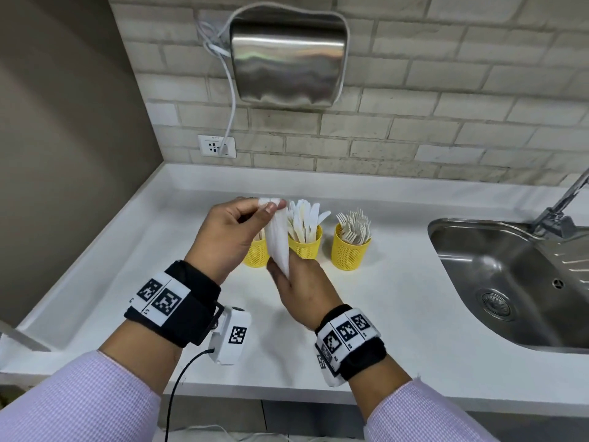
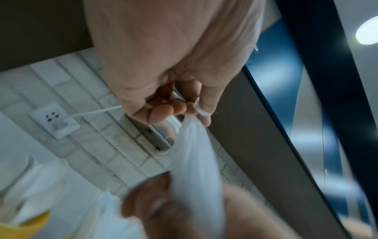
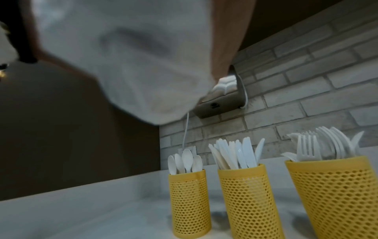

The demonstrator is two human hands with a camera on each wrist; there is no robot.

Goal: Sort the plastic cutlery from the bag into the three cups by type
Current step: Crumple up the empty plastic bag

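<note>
Three yellow mesh cups stand in a row on the white counter (image 1: 382, 298). The left cup (image 3: 189, 203) holds spoons, the middle cup (image 1: 305, 245) (image 3: 248, 202) holds knives, the right cup (image 1: 350, 250) (image 3: 337, 194) holds forks. A limp white plastic bag (image 1: 278, 242) (image 2: 194, 161) hangs stretched between both hands, in front of the left cup (image 1: 256, 253). My left hand (image 1: 269, 206) pinches its top end (image 2: 201, 111). My right hand (image 1: 280, 271) grips its lower end. I see no cutlery in the bag.
A steel sink (image 1: 510, 282) with a tap (image 1: 564, 205) lies to the right. A metal hand dryer (image 1: 288, 55) hangs on the brick wall above the cups, its cord running to a socket (image 1: 216, 146). A brown side wall closes the left.
</note>
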